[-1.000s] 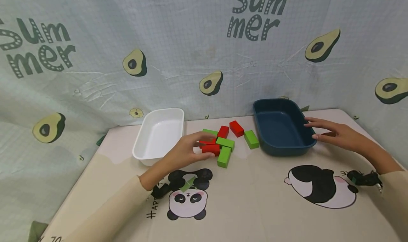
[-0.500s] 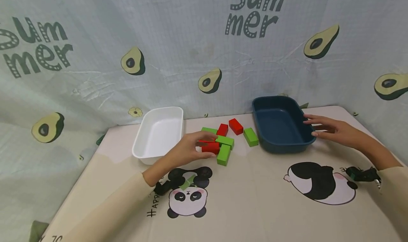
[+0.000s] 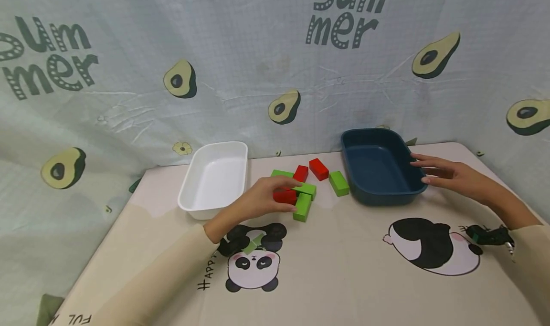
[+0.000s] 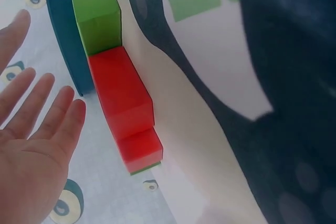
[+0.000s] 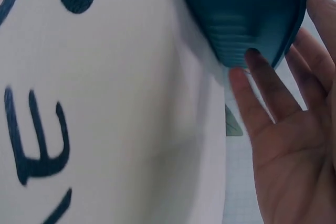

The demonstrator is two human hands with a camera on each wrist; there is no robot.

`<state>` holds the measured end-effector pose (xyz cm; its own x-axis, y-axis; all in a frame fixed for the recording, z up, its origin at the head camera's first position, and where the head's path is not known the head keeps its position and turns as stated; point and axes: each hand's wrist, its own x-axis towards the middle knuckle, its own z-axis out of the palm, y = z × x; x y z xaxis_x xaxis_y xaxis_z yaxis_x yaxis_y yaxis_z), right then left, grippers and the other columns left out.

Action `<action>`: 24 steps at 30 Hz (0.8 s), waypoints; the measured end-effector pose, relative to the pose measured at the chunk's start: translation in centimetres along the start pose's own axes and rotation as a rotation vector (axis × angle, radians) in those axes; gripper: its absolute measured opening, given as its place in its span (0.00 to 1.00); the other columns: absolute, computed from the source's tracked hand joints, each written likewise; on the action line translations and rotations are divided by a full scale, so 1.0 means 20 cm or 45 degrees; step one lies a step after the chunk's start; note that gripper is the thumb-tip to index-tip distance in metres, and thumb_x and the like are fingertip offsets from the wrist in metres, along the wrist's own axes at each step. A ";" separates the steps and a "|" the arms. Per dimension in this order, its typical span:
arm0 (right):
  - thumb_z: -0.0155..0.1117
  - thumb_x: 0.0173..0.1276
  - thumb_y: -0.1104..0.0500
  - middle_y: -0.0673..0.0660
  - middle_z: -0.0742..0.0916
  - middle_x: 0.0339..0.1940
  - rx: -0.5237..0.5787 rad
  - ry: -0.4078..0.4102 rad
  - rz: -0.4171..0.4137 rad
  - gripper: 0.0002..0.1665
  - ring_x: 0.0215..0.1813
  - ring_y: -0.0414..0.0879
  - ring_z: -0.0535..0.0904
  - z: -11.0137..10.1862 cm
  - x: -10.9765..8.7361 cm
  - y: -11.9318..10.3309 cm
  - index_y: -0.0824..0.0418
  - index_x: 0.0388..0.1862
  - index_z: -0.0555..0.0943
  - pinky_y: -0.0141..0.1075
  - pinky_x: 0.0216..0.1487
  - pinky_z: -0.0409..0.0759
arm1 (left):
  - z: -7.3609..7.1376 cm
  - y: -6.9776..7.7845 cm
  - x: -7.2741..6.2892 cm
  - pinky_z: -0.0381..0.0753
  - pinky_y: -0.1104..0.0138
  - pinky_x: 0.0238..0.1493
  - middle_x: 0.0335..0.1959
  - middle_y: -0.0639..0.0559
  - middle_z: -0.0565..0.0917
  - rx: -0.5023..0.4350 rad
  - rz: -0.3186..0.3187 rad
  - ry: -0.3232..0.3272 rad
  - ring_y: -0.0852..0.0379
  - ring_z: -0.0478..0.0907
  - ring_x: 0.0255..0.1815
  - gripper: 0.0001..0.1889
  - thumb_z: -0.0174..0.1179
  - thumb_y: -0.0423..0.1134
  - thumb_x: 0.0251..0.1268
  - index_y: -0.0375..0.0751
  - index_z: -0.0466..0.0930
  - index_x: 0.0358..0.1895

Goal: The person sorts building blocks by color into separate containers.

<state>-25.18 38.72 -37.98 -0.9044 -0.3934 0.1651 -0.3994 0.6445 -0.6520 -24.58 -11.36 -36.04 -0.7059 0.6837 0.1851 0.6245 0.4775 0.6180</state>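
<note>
My left hand (image 3: 257,200) hovers at the left side of a cluster of blocks, thumb and fingers spread apart around a red block (image 3: 285,196). In the left wrist view the fingers of that hand (image 4: 39,145) are straight and hold nothing, beside the red block (image 4: 122,93) and a green block (image 4: 100,22). Behind the fingers, part of the cluster is hidden. My right hand (image 3: 461,179) is at the right wall of a dark blue tub (image 3: 378,199), fingers extended. In the right wrist view, its fingertips overlap the end of the tub (image 5: 247,9).
A white tub (image 3: 195,211) stands left of the blocks. Nearer the blue tub lie another red block (image 3: 318,169) and a green block (image 3: 339,183). A patterned cloth wall (image 3: 232,78) rises behind the table (image 3: 343,278), which has printed pandas.
My left hand has shifted slightly right, further over the red block at the cluster's left. My right hand stays by the blue tub. The blocks keep their places.
</note>
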 end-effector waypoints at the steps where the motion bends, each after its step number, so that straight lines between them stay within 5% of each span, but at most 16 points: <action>1: 0.63 0.75 0.61 0.46 0.68 0.80 0.011 0.000 0.004 0.29 0.67 0.16 0.62 0.00 0.00 0.00 0.56 0.74 0.74 0.13 0.52 0.69 | 0.00 0.00 0.01 0.80 0.58 0.64 0.63 0.49 0.81 0.006 0.000 -0.005 0.49 0.78 0.63 0.31 0.76 0.40 0.59 0.42 0.78 0.66; 24: 0.60 0.77 0.62 0.51 0.65 0.82 0.150 -0.017 0.017 0.31 0.65 0.20 0.69 0.01 -0.02 -0.01 0.56 0.78 0.69 0.16 0.54 0.75 | 0.03 0.00 0.08 0.80 0.62 0.64 0.62 0.43 0.80 0.043 0.066 -0.134 0.48 0.80 0.61 0.33 0.78 0.34 0.53 0.34 0.77 0.64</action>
<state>-24.66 38.66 -38.20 -0.9071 -0.3945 0.1466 -0.3662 0.5682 -0.7369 -25.47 -10.01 -36.19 -0.6342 0.7615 0.1337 0.6717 0.4570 0.5831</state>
